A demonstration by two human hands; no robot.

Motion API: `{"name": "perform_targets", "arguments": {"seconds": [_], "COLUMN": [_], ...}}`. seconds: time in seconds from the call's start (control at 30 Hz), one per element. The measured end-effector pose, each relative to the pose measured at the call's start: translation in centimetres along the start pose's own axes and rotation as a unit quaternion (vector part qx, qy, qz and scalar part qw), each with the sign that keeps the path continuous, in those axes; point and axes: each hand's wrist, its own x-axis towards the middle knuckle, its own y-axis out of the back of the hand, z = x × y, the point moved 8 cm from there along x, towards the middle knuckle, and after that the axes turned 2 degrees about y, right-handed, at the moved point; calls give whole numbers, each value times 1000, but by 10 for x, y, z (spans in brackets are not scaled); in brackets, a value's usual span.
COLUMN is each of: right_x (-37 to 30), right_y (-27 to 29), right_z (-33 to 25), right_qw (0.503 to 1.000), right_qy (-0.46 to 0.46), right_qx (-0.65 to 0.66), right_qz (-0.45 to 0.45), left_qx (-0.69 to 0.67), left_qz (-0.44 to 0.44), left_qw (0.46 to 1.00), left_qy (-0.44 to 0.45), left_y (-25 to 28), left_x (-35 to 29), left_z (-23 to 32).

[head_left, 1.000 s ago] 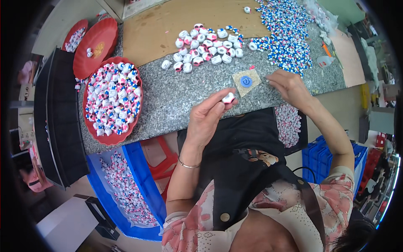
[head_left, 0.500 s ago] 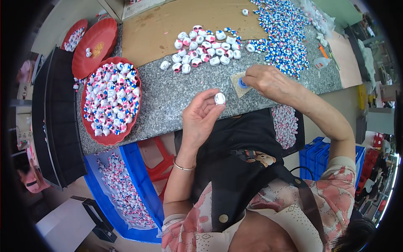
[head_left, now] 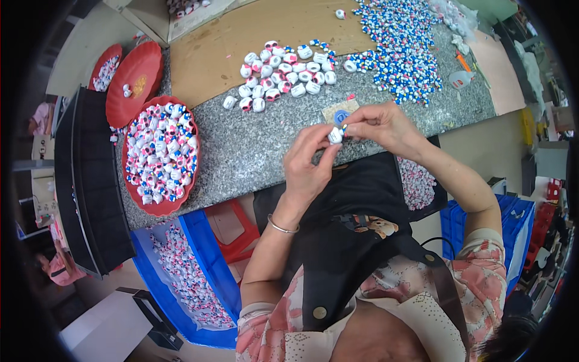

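Note:
Between the thumb and fingers of my left hand (head_left: 306, 164) is a white rounded figure head (head_left: 335, 137). My right hand (head_left: 387, 128) pinches a small blue, white and yellow piece (head_left: 344, 128) against the head's upper right side. Just beyond my fingertips, a small round blue dish (head_left: 341, 116) rests on a tan square pad (head_left: 330, 112). Farther back is a loose group of white and pink heads (head_left: 278, 77). A large spread of small blue, white and yellow pieces (head_left: 403, 54) covers the back right of the speckled grey worktop (head_left: 235, 148).
A red scalloped bowl (head_left: 194, 154) heaped with figures stands at left, behind it another red bowl (head_left: 158, 65). A clear bottle with an orange tip (head_left: 461, 78) lies at right. Below the worktop are a blue crate of small parts (head_left: 211, 256) and a red stool (head_left: 248, 232).
My right hand has come from the blue dish toward my left, bringing the small piece to the white head. My left hand has moved slightly right with the head. The view has shifted a little.

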Motion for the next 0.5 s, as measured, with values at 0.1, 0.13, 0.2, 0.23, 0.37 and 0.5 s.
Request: {"name": "perform_targets", "arguments": {"seconds": [0.1,0.13,0.2,0.23,0.37,0.5], "right_x": [-5,-8,-19,-24,-30,-21], "right_y": [-3,-2,-8,-16,-28,-37], "right_z": [3,-21,-44,-49,-50,-39], "right_qw": [999,984,933,924,915,937], "right_qy": [-33,111,251,291,327,270], "right_qx": [-18,-138,-256,-246,-232,-213], "right_qz": [-32,-20,-5,-24,-39,-62], "left_qx": [-81,-81,-192,-207,-214,-211], "left_qz": [-60,-62,-154,-172,-196,-179], "left_qw": [994,994,955,952,937,934], "left_qy": [49,48,165,144,193,223], "left_y": [-9,-6,-15,-15,-13,-5], "left_x": [1,3,-2,-2,-8,-15], "left_z": [0,3,-8,-3,-2,-10]}}
